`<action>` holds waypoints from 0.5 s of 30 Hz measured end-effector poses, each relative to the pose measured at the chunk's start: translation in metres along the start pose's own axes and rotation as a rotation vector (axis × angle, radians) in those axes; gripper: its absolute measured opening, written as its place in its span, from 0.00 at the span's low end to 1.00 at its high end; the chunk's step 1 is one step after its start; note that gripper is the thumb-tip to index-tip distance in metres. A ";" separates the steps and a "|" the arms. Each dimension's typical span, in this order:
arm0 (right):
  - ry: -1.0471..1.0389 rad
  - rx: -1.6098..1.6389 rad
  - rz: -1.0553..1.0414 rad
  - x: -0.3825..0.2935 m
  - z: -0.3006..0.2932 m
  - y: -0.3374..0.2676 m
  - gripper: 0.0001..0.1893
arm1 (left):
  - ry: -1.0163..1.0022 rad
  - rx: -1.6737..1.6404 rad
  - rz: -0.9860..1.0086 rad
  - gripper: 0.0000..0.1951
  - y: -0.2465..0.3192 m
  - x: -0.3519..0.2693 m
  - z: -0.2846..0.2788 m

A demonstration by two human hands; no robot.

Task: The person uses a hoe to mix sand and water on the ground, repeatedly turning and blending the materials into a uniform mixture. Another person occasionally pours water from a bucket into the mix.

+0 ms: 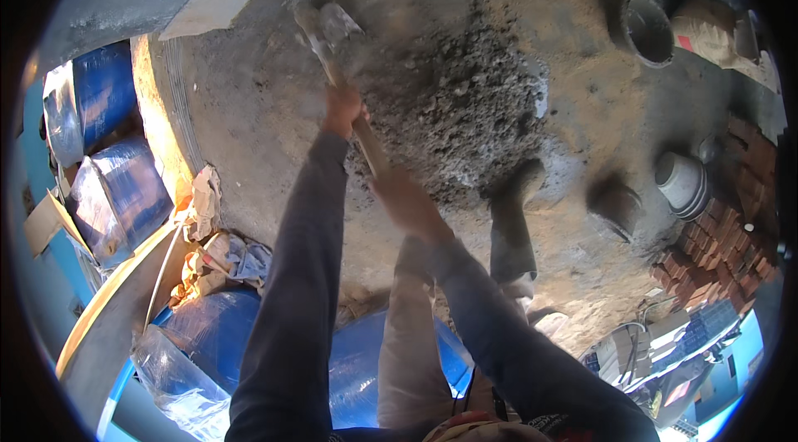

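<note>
Both of my hands grip the wooden handle [373, 146] of what looks like a mixing hoe. My left hand [343, 110] wraps it farther out, and my right hand [411, 202], slightly blurred, holds it lower down, nearer my body. At the far end, the pale metal blade [340, 24] rests at or just over the grey-smeared floor; contact is hard to judge. Right of the handle spreads a heap of lumpy grey mortar or concrete mix [461, 105], with whitish powder [558, 164] at its right side. My boot [520, 183] stands at the heap's near edge.
A bucket [647, 29] stands at the upper right near a paper sack [704, 30]. Another bucket [614, 208] and stacked pale buckets [682, 183] sit by red bricks [717, 255]. Plastic-wrapped blue drums [121, 192] and crumpled paper sacks [218, 258] lie left, beside a low curved wall [112, 305].
</note>
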State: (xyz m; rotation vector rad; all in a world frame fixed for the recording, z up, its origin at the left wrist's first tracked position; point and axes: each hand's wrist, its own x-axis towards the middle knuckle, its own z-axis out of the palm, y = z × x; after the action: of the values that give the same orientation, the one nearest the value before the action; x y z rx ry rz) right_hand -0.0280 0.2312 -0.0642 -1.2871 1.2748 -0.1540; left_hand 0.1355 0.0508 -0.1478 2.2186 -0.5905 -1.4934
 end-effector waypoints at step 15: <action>0.024 -0.416 0.398 -0.342 -0.163 0.230 0.14 | -0.365 -0.969 -0.561 0.08 -0.153 -0.329 0.166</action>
State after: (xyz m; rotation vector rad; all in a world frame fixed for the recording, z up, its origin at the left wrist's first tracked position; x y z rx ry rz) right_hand -0.4040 0.4551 0.0065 -1.3464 1.6118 0.3977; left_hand -0.1130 0.3430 -0.0375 1.3785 0.6313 -1.8910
